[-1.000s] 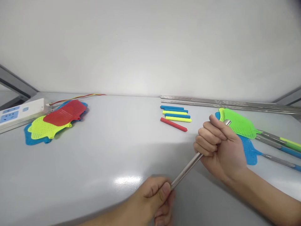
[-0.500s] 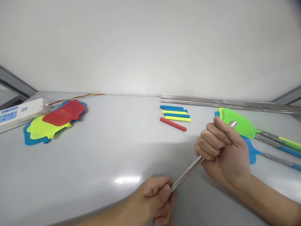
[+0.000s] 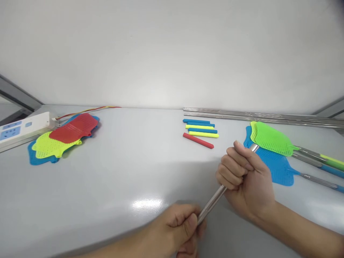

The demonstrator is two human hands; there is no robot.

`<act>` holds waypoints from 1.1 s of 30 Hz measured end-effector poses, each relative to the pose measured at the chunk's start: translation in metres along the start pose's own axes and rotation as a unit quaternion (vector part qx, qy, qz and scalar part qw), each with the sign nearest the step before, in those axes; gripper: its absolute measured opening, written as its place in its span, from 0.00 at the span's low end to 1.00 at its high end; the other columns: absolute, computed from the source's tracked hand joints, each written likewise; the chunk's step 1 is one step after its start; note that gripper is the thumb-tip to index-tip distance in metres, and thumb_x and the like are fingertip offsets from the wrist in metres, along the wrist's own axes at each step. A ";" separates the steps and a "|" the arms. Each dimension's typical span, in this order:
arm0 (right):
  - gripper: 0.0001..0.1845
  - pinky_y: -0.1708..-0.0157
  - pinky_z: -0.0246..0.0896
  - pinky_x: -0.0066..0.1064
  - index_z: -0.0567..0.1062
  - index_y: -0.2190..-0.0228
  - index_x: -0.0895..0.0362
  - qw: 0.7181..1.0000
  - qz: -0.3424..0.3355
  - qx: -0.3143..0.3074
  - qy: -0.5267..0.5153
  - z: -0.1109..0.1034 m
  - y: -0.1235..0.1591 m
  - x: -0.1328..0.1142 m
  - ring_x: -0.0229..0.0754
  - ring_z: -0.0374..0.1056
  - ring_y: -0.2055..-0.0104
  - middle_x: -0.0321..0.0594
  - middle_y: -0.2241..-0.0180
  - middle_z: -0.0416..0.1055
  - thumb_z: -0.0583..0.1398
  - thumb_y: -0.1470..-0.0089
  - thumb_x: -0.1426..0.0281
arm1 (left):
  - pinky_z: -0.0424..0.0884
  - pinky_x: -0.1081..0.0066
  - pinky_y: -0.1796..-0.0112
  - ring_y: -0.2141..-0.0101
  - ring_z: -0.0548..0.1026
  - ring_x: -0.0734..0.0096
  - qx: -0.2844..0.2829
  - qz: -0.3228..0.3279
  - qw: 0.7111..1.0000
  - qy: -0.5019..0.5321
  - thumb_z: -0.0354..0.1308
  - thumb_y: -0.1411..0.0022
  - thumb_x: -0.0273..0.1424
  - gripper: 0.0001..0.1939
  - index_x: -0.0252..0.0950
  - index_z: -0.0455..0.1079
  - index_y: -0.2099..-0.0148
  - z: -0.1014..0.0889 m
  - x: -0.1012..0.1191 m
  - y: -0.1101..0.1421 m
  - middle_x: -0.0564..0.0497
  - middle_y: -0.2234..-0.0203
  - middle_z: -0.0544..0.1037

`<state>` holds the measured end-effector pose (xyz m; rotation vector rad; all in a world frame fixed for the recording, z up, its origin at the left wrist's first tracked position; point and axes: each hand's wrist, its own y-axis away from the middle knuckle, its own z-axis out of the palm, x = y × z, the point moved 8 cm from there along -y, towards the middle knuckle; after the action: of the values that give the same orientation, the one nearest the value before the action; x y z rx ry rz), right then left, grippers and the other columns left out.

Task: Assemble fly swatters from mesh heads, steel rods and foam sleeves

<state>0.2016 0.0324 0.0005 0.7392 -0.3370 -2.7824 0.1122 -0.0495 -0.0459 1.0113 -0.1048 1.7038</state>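
Note:
A shiny metal rod (image 3: 213, 203) slants up to the right between my two hands. My left hand (image 3: 185, 227) is closed round its lower part, thumb on top; whatever lies inside that fist is hidden. Higher up, my right hand (image 3: 243, 172) wraps round the same rod, and a short bright end sticks out above the fingers. Just beyond my right hand lie fly swatters: a green one (image 3: 274, 139) on top, with a blue one (image 3: 282, 166) partly behind the hand. Their grey shafts run off to the right.
Several blue, yellow and one red plastic tube (image 3: 198, 141) lie at centre right. Long metal rods (image 3: 242, 115) line the wall. At left, loose swatter heads, a red one (image 3: 75, 128) uppermost, lie against a white power strip (image 3: 29, 125) with a coloured cable (image 3: 91, 110).
My right hand shifted slightly right, then back left and down along with the rod's upper end, uncovering more of the blue swatter. My left hand keeps its hold, moving only a little.

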 end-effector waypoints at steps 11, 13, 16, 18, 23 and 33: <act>0.24 0.90 0.29 0.24 0.45 0.88 0.57 1.000 0.003 0.026 0.002 -0.002 0.001 0.003 0.28 0.31 0.88 0.26 0.89 0.36 0.53 0.51 0.67 | 0.52 0.76 0.79 0.84 0.53 0.83 0.009 0.007 1.000 0.001 0.44 0.43 0.44 0.18 0.33 0.59 0.70 0.000 0.001 0.000 0.60 0.86 0.52; 0.23 0.90 0.30 0.23 0.45 0.88 0.57 0.999 0.007 0.028 0.013 0.000 0.000 0.002 0.28 0.31 0.88 0.26 0.89 0.36 0.53 0.51 0.67 | 0.52 0.76 0.79 0.84 0.53 0.82 0.004 0.002 1.000 -0.009 0.43 0.43 0.45 0.19 0.33 0.60 0.68 0.000 0.001 0.000 0.60 0.86 0.52; 0.23 0.89 0.30 0.23 0.46 0.87 0.57 0.999 0.022 0.033 0.034 0.002 -0.002 0.002 0.28 0.32 0.87 0.26 0.88 0.37 0.54 0.51 0.67 | 0.52 0.76 0.79 0.84 0.53 0.82 0.001 0.010 1.000 -0.022 0.43 0.43 0.45 0.19 0.33 0.62 0.66 -0.001 0.003 0.000 0.60 0.87 0.53; 0.23 0.89 0.30 0.23 0.46 0.87 0.57 0.998 0.032 0.042 0.043 0.003 -0.004 0.000 0.28 0.33 0.87 0.26 0.87 0.38 0.54 0.52 0.67 | 0.52 0.76 0.78 0.84 0.54 0.81 0.003 0.012 0.999 -0.033 0.42 0.43 0.45 0.19 0.34 0.62 0.65 -0.001 0.005 0.000 0.60 0.87 0.53; 0.22 0.90 0.32 0.23 0.46 0.86 0.57 0.995 0.047 0.083 0.031 -0.002 -0.008 -0.002 0.29 0.33 0.86 0.26 0.87 0.37 0.54 0.53 0.69 | 0.55 0.75 0.76 0.83 0.57 0.80 0.030 0.010 0.998 -0.060 0.42 0.42 0.45 0.19 0.33 0.61 0.64 -0.004 0.007 0.000 0.59 0.87 0.57; 0.20 0.91 0.38 0.22 0.46 0.86 0.56 0.994 0.030 0.107 -0.006 -0.008 -0.013 -0.019 0.29 0.35 0.88 0.26 0.87 0.38 0.54 0.54 0.73 | 0.62 0.72 0.73 0.84 0.61 0.80 0.017 0.057 0.997 0.055 0.43 0.42 0.43 0.17 0.33 0.61 0.69 -0.004 0.012 -0.005 0.59 0.88 0.58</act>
<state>0.2199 0.0493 -0.0016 0.7464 -0.6576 -2.7227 0.1130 -0.0368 -0.0429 0.9509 -0.0632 1.8676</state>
